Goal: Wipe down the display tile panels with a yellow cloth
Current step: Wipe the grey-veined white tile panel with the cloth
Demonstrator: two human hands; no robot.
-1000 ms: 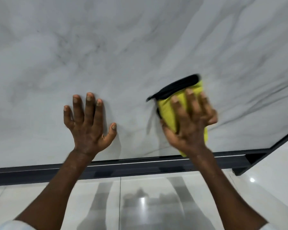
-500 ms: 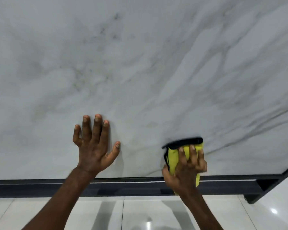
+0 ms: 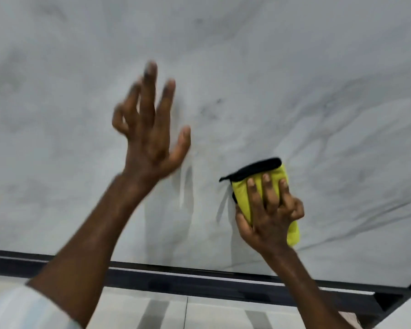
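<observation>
A large white marble-look tile panel (image 3: 294, 79) with grey veins fills most of the view. My right hand (image 3: 268, 214) presses a folded yellow cloth (image 3: 241, 193) with a black edge against the panel's lower right part. Its fingers lie over the cloth and its thumb curls round the left side. My left hand (image 3: 150, 138) is up in front of the panel to the left of the cloth, with fingers spread and blurred by motion. Whether its thumb touches the surface I cannot tell.
A dark frame rail (image 3: 199, 283) runs along the panel's bottom edge and turns a corner at the lower right. Glossy white floor tiles (image 3: 223, 314) lie below it. A light sleeve (image 3: 22, 309) shows at the lower left.
My left hand has lifted off the panel and risen up and to the right. My right hand has slid the cloth up from the bottom edge.
</observation>
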